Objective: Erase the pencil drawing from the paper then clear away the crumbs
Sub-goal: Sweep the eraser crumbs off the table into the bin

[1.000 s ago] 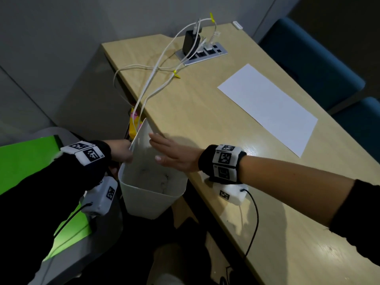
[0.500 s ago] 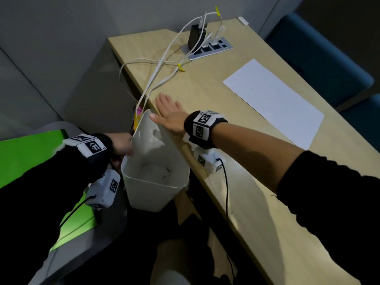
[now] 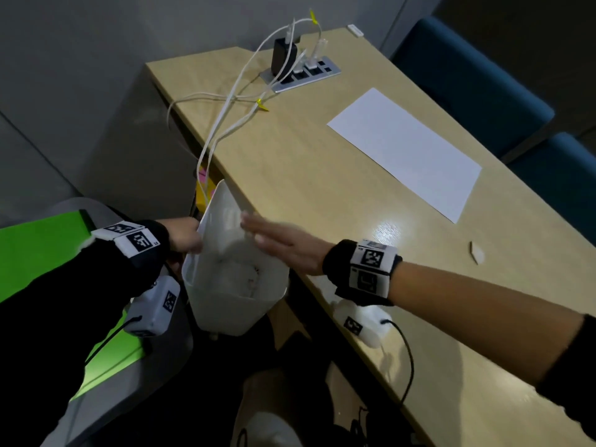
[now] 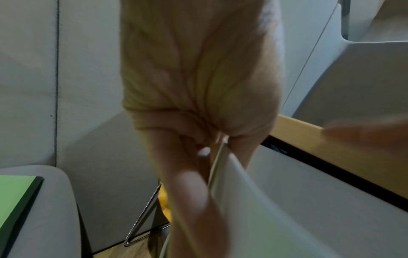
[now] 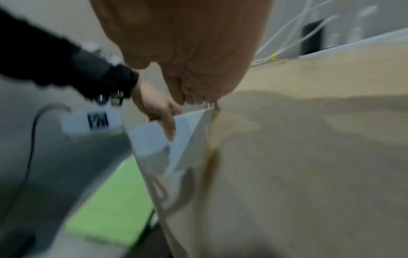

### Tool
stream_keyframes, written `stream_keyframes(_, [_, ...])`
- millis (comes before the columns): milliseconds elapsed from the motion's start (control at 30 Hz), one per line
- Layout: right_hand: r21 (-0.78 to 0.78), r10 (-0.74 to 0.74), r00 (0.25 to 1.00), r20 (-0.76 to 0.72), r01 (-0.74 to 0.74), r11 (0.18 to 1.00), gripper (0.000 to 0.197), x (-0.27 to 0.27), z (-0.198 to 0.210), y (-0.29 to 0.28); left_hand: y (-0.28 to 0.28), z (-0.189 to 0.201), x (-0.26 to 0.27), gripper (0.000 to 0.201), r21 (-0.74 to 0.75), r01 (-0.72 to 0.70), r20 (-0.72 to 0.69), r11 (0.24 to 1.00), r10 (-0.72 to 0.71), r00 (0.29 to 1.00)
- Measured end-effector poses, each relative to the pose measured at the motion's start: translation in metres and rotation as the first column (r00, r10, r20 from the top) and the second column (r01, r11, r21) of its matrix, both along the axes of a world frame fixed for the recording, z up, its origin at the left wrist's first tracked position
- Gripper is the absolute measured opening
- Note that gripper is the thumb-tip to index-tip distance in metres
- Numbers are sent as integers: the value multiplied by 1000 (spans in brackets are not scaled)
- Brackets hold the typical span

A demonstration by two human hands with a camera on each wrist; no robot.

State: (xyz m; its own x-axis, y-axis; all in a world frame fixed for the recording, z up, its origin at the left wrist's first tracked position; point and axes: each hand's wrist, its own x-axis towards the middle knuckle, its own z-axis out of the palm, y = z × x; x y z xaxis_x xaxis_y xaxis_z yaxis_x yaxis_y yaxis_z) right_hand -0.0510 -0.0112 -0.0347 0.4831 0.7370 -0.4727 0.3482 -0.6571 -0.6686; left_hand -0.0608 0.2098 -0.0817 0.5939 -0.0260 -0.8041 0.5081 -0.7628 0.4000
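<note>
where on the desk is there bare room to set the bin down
Bare wood lies between the white sheet of paper and the near desk edge, right of the right hand. More lies between the paper and the white cables. The far corner by the silver power strip is crowded.

White paper sheet (image 3: 406,153) lay flat on the wooden desk, w/ no pencil marks visible on it, well apart from the white plastic bin (image 3: 232,285). Bin was tilted, rim against the desk's near edge; some crumbs/scraps (image 3: 245,272) sat at its bottom. Small pale eraser (image 3: 476,252) lay on the desk near the sheet's near corner.
</note>
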Motion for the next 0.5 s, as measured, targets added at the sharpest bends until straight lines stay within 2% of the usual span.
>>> stream_keyframes(33, [43, -113, 992, 55, 110, 993, 52, 1, -1, -4, -3, 0, -2, 19, 0, 0, 6, 1000, 0, 1000])
stream_keyframes(100, [24, -281, 921, 271, 285, 958, 64, 6, -9, -13, -10, 1, -7, 14, 0, 13, 15, 1000, -13, 1000])
stream_keyframes(167, [-146, -350, 871, 344, 418, 897, 75, 2, -19, -22, -15, 1, -13, 13, -2, 25, 17, 1000, -24, 1000])
stream_keyframes(233, [-270, -332, 876, 351, 434, 860, 73, -16, -29, -23, -16, -1, -17, 14, -1, 36, 17, 999, -36, 999])
stream_keyframes(300, [-251, -241, 888, 392, 355, 901, 72, -39, -29, -10, -17, -2, -20, 17, 6, 39, 18, 999, -39, 999])
stream_keyframes(333, [-215, -209, 901, 379, 306, 927, 70, -47, -29, -1, -17, -1, -22, 15, 9, 46, 20, 999, -46, 999])
stream_keyframes(367, [-180, -198, 931, 306, 261, 948, 67, -55, -27, 7, -18, -1, -23, 15, 12, 55, 22, 998, -55, 998])
stream_keyframes(433, [-98, -235, 970, 62, 240, 966, 64, -73, -22, 15, -21, 1, -26, 15, 17, 77, 30, 997, -78, 997])
stream_keyframes(467, [-31, -263, 965, 29, 263, 964, 64, -80, -21, 11, -23, 1, -28, 14, 23, 90, 39, 996, -91, 995])
stream_keyframes(500, [44, -294, 952, 81, 291, 956, 64, -85, -19, 5, -24, 1, -30, 14, 35, 99, 50, 994, -101, 994])
